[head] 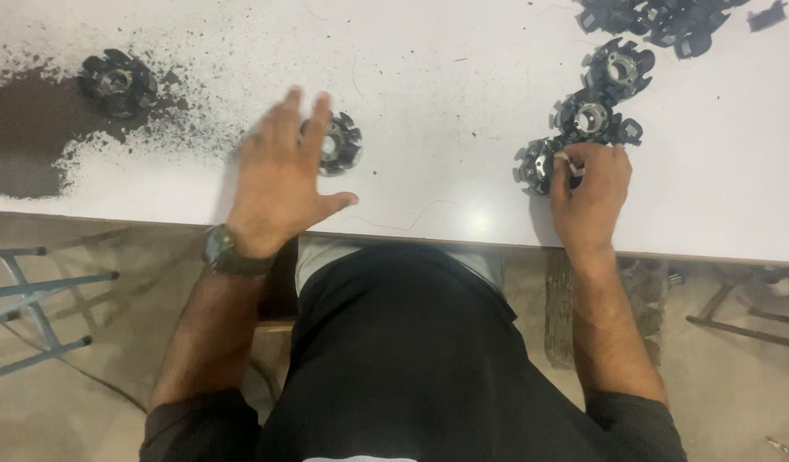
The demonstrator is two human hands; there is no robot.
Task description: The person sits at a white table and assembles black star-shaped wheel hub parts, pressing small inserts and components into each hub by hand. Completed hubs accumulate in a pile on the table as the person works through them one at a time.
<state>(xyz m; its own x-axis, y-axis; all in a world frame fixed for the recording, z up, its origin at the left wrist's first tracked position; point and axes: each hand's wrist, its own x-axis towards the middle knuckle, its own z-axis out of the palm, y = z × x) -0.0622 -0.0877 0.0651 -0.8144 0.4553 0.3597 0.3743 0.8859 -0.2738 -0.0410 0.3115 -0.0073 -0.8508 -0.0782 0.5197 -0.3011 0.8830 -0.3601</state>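
The left hand (279, 175), fingers spread wide, lies on a black notched plastic ring (336, 144) near the front edge of the white table (446, 111), while the right hand (589, 190) pinches another ring (540, 164); a squarer grip on each rim would serve better. I count five single rings — a dusty one (116, 82) far left, two (591, 118) above the right hand — plus an uncountable heap (659, 17).

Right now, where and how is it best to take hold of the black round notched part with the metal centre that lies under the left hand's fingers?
Grip the black round notched part by its outer rim, probably from above. It lies flat on the white table with open space around it, and its notches give fingertips purchase. The left hand already covers its left edge, so thumb and fingers could close across the rim there.
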